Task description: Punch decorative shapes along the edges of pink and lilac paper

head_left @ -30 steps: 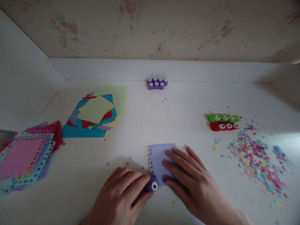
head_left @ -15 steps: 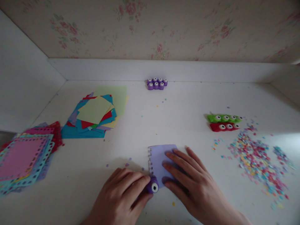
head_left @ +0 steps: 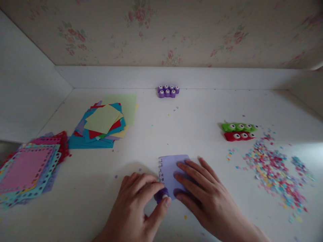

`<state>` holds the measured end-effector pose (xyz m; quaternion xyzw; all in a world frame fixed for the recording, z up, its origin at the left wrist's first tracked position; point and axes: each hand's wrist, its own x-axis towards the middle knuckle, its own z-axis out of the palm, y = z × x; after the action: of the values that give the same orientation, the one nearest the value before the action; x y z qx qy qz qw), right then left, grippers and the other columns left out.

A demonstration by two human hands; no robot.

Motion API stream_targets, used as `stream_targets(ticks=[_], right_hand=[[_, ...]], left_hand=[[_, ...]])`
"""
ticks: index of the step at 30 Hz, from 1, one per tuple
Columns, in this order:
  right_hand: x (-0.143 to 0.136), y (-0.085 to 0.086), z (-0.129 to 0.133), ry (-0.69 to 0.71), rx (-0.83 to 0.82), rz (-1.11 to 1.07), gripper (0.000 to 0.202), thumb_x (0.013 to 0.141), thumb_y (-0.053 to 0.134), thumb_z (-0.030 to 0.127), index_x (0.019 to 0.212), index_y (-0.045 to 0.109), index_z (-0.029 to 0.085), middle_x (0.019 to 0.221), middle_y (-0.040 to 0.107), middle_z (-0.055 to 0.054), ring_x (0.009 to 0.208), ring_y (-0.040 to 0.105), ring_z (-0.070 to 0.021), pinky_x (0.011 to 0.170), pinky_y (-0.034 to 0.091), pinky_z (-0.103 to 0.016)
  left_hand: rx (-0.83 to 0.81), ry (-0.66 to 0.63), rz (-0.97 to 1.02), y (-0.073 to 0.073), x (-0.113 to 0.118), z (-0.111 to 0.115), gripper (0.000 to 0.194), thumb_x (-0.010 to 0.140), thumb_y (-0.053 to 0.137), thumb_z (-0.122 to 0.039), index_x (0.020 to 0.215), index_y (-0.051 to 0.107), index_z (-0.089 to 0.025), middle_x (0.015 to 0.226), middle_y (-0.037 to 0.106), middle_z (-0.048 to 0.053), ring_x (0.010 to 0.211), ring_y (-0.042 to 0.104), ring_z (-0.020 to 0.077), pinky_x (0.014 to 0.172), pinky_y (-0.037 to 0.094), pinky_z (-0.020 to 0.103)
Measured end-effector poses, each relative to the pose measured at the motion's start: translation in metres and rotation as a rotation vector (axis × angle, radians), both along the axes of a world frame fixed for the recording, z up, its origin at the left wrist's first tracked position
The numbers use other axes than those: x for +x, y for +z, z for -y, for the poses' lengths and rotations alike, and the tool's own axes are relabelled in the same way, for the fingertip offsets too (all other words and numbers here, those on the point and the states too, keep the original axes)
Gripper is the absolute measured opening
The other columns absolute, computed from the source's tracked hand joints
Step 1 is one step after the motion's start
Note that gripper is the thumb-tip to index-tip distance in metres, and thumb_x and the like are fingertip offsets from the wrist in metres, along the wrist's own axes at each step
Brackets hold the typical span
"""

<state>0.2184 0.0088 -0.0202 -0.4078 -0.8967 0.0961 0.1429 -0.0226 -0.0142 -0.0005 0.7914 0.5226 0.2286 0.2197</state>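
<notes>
A sheet of lilac paper [head_left: 173,168] lies on the white table in front of me, with a row of small cut-outs down its left edge. At the lower left corner of the sheet sits a purple craft punch [head_left: 162,194]. My left hand [head_left: 137,205] grips it, fingers on its far side and thumb on the white button, which is partly covered. My right hand [head_left: 209,193] lies flat with spread fingers on the right part of the paper.
Purple punches [head_left: 168,91] stand by the back wall. Green punches [head_left: 239,127] and red punches [head_left: 239,135] lie at right, beside scattered paper confetti [head_left: 275,171]. Coloured paper sheets [head_left: 103,121] are piled at left, near a stack of edge-punched sheets [head_left: 27,168].
My left thumb has moved up from the punch's near side onto its white button. The right hand stays on the paper, and the view has shifted slightly.
</notes>
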Motion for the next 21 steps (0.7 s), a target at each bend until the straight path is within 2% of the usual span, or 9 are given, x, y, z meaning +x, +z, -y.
stream_targets(ticks=[5, 8, 13, 17, 21], right_hand=[[-0.001, 0.0, 0.001, -0.017, -0.024, -0.022, 0.034, 0.095, 0.061, 0.037, 0.128, 0.063, 0.029, 0.138, 0.062, -0.003, 0.132, 0.052, -0.028, 0.116, 0.035, -0.059], [-0.002, 0.001, 0.001, -0.026, -0.05, -0.041, 0.034, 0.095, 0.061, 0.037, 0.128, 0.063, 0.029, 0.138, 0.062, -0.003, 0.133, 0.052, -0.0277, 0.117, 0.033, -0.059], [-0.003, 0.002, 0.002, -0.049, -0.063, -0.066, 0.032, 0.095, 0.062, 0.037, 0.126, 0.065, 0.029, 0.139, 0.061, -0.004, 0.133, 0.051, -0.0274, 0.117, 0.031, -0.059], [-0.004, 0.002, 0.003, -0.054, -0.067, -0.057, 0.033, 0.094, 0.062, 0.038, 0.127, 0.064, 0.03, 0.14, 0.06, -0.004, 0.133, 0.051, -0.0265, 0.116, 0.031, -0.059], [-0.004, 0.003, 0.003, -0.053, -0.05, -0.082, 0.034, 0.093, 0.063, 0.041, 0.125, 0.065, 0.029, 0.138, 0.062, -0.006, 0.131, 0.053, -0.0261, 0.115, 0.032, -0.057]], left_hand=[[-0.108, 0.019, -0.006, 0.0, 0.006, -0.002, 0.009, 0.091, 0.059, -0.024, 0.089, 0.068, -0.025, 0.095, 0.063, 0.004, 0.09, 0.059, 0.0236, 0.08, 0.048, 0.042], [-0.203, 0.01, -0.04, 0.006, 0.01, -0.008, 0.013, 0.091, 0.056, -0.021, 0.079, 0.063, -0.023, 0.095, 0.06, 0.005, 0.091, 0.057, 0.0244, 0.081, 0.046, 0.044], [-0.326, -0.03, -0.15, 0.017, 0.02, -0.017, 0.014, 0.088, 0.056, -0.017, 0.075, 0.058, -0.021, 0.094, 0.059, 0.004, 0.091, 0.055, 0.0253, 0.08, 0.042, 0.045], [-0.282, -0.011, -0.165, 0.02, 0.016, -0.011, 0.015, 0.092, 0.055, -0.022, 0.08, 0.064, -0.023, 0.097, 0.062, 0.003, 0.095, 0.057, 0.0245, 0.083, 0.041, 0.043], [-0.157, 0.012, -0.151, 0.015, -0.007, -0.003, 0.016, 0.096, 0.055, -0.031, 0.092, 0.07, -0.027, 0.1, 0.066, 0.002, 0.096, 0.06, 0.0216, 0.084, 0.041, 0.039]])
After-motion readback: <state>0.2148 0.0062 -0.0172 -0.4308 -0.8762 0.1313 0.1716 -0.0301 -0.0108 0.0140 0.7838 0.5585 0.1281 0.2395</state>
